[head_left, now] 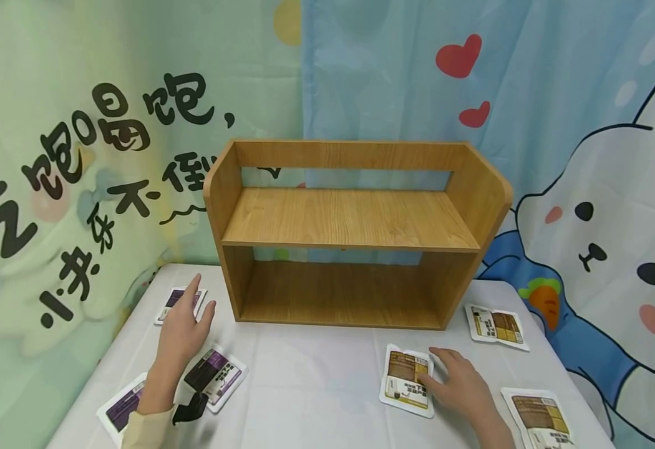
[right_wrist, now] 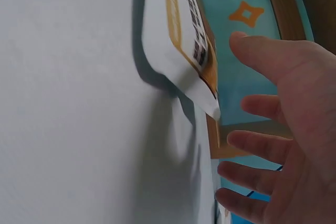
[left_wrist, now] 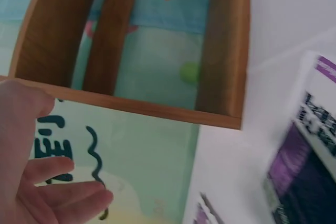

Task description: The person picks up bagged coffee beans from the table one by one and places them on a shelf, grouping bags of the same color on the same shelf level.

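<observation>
My left hand (head_left: pixel 181 337) hovers over the left of the table, fingers extended and holding nothing. Around it lie white packets with purple labels: a far packet (head_left: pixel 164 312) partly behind the fingers, a near-left packet (head_left: pixel 121 408) partly covered by the forearm, and another packet (head_left: pixel 231 379) right of the wrist. My right hand (head_left: pixel 461 388) is beside a white packet with a brown-and-yellow label (head_left: pixel 403 383), its thumb and fingers spread. In the right wrist view this packet (right_wrist: pixel 165 40) appears apart from the loosely bent fingers (right_wrist: pixel 257 145).
A two-tier wooden shelf (head_left: pixel 350 218) stands at the back of the white table (head_left: pixel 305 386). Two more brown-labelled packets lie at the right, a far one (head_left: pixel 496 325) and a near one (head_left: pixel 539 418). Printed curtains (head_left: pixel 372 75) hang behind.
</observation>
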{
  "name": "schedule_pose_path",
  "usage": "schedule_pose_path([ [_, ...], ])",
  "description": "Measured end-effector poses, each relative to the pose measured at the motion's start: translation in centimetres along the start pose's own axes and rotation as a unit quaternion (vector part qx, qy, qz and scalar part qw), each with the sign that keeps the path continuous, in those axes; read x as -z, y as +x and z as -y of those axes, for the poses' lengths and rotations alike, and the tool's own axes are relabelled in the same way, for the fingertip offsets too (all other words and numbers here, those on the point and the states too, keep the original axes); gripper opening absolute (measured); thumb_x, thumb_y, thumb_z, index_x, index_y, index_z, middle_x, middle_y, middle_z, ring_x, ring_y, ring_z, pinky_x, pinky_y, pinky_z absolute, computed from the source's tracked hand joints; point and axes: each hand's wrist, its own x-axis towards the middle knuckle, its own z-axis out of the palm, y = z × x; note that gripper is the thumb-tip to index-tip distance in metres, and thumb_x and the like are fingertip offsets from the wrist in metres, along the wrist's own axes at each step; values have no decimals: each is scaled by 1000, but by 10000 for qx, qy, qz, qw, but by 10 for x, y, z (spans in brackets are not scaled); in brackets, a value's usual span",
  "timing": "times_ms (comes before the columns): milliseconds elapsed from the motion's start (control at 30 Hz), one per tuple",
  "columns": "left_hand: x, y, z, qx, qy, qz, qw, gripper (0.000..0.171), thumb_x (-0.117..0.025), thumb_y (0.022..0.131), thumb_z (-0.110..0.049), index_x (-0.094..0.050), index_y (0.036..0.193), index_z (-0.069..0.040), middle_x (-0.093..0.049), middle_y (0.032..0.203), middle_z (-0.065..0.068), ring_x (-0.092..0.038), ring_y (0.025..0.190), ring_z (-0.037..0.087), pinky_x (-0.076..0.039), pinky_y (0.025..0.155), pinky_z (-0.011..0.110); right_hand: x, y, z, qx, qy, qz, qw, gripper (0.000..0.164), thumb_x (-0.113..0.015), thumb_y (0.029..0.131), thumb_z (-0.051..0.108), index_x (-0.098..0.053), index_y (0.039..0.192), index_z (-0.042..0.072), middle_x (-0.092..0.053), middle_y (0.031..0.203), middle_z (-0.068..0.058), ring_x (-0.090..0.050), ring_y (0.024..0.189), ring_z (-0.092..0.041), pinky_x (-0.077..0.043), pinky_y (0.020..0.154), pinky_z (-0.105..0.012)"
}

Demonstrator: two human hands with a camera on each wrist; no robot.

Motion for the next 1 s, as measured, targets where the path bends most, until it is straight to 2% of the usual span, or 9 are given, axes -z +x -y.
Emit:
schedule_pose_path([
  [133, 3, 13, -5, -310, -330, -561, 9974, 56, -65, 91, -12, -44, 142, 2, -62, 117, 29, -66, 80, 42, -50, 73, 55, -6, 0, 4, -145, 67, 22, 9999, 83, -62, 83, 65, -54, 132, -1, -51, 130, -28, -46, 120, -49, -37, 94, -61],
  [167, 4, 17, -7, -352, -391, -641, 9966, 55, -65, 91, -11, -44, 141, 2, -62, 117, 29, -67, 84, 43, -51, 73, 55, -7, 0, 4, -182, 97, 33, 9998, 83, -62, 83, 65, -54, 133, -1, -51, 131, -28, -45, 121, -49, -37, 95, -61],
  [300, 14, 29, -15, -438, -500, -744, 9950, 55, -65, 92, -10, -44, 142, -1, -62, 118, 29, -67, 89, 45, -54, 69, 52, -14, -2, 5, -299, 195, 49, 9994, 86, -60, 83, 68, -53, 133, -1, -50, 132, -27, -43, 123, -48, -35, 97, -61],
  [433, 23, 41, -23, -606, -305, -925, 9934, 55, -65, 92, -12, -44, 142, -2, -64, 114, 27, -67, 91, 43, -54, 67, 50, -18, -4, 4, -267, 212, -32, 9994, 84, -63, 83, 64, -53, 133, -2, -50, 132, -27, -44, 122, -48, -36, 97, -60],
  [533, 27, 53, -32, -750, -148, -1046, 9916, 57, -65, 92, -13, -43, 143, -3, -65, 115, 25, -68, 76, 38, -54, 65, 49, -17, -4, 5, -215, 166, -78, 9996, 82, -66, 83, 61, -53, 133, -3, -50, 131, -28, -45, 121, -48, -36, 97, -60],
  [600, 31, 62, -40, -845, -78, -1080, 9905, 59, -65, 93, -14, -41, 146, -5, -64, 117, 24, -63, 58, 31, -52, 59, 45, -16, -4, 6, -215, 145, -84, 9996, 81, -67, 83, 59, -53, 133, -3, -50, 131, -29, -45, 121, -49, -36, 97, -60],
  [700, 36, 74, -52, -959, -3, -1137, 9889, 62, -65, 93, -16, -38, 149, -9, -62, 122, 23, -45, 40, 20, -41, 46, 38, -15, -3, 7, -284, 144, -37, 9995, 84, -66, 82, 62, -52, 133, -3, -49, 132, -29, -44, 121, -49, -36, 97, -60],
  [833, 42, 88, -63, -982, 97, -1182, 9881, 63, -63, 94, -20, -35, 150, -12, -60, 126, 21, -26, 38, 14, -30, 41, 34, -16, -2, 7, -348, 161, -20, 9993, 85, -66, 82, 62, -51, 134, -3, -49, 132, -29, -43, 122, -50, -36, 97, -61],
  [1000, 47, 99, -70, -963, 133, -1247, 9874, 61, -62, 95, -21, -37, 149, -12, -61, 125, 22, -27, 38, 18, -26, 41, 35, -17, -1, 6, -365, 202, 15, 9991, 87, -65, 81, 64, -50, 135, -3, -48, 133, -30, -43, 122, -50, -35, 97, -61],
])
